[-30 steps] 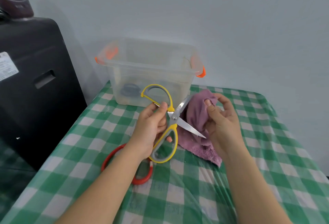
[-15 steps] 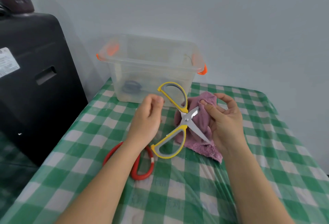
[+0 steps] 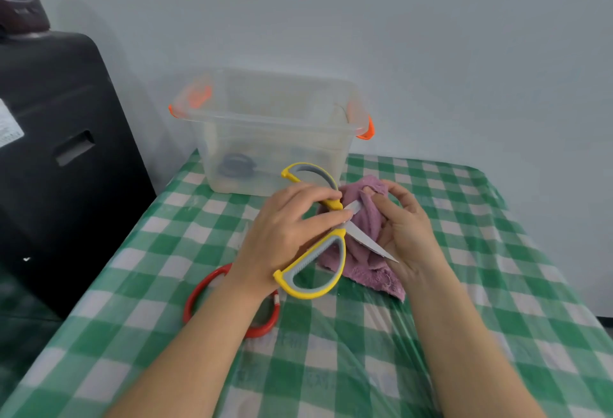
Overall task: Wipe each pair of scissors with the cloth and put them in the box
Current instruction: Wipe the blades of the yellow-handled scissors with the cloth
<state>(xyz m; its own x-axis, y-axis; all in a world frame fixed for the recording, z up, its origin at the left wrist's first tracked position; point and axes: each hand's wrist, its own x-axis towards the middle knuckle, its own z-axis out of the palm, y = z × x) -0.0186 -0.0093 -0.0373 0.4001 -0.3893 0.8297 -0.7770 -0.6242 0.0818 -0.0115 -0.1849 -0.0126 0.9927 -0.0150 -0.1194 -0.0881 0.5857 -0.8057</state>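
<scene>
**A:** Where do you stand with the job?

**B:** Midway, by my reading. Your left hand [image 3: 292,228] is curled round the pivot of the yellow-handled scissors [image 3: 318,238], which are spread wide open and held above the table. Your right hand [image 3: 403,228] has the purple cloth [image 3: 363,218] bunched in its fingers, folded over the upper blade; the lower blade lies bare across the cloth.

**A:** So what counts as finished?

**B:** One dark-handled pair [image 3: 236,165] seems to lie at the bottom of the clear plastic box [image 3: 275,125] at the far edge of the green checked tablecloth [image 3: 464,334]; through the wall I cannot make out more.

**A:** And what's left?

**B:** Finish wiping this pair and box it. Then the red-handled scissors [image 3: 229,305], lying on the table under your left forearm, not yet wiped as far as I can judge.
</scene>
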